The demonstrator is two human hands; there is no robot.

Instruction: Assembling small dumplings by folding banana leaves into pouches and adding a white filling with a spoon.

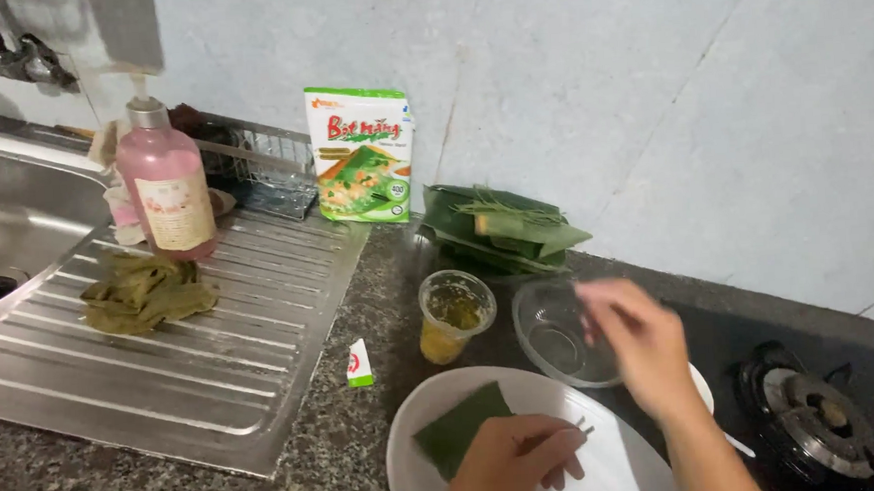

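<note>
My left hand [513, 461] rests on a white plate [628, 470] at the bottom of the view, its fingers pinched on a folded green leaf piece [459, 426] and a thin strip. Over the rim of a clear glass bowl [558, 334], my right hand [636, 340] hovers blurred, fingers loosely apart, nothing visible in it. A plastic cup [453, 314] with yellowish liquid stands just left of the bowl. A stack of folded green leaves [501, 227] lies against the wall behind them.
A steel sink [12, 218] and ribbed drainboard [202, 328] fill the left, carrying a pink pump bottle [168, 185] and a crumpled green rag [145, 291]. A green-and-white flour bag [361, 155] leans on the wall. A small sachet [360, 364] lies on the granite. A gas burner [810, 420] sits at right.
</note>
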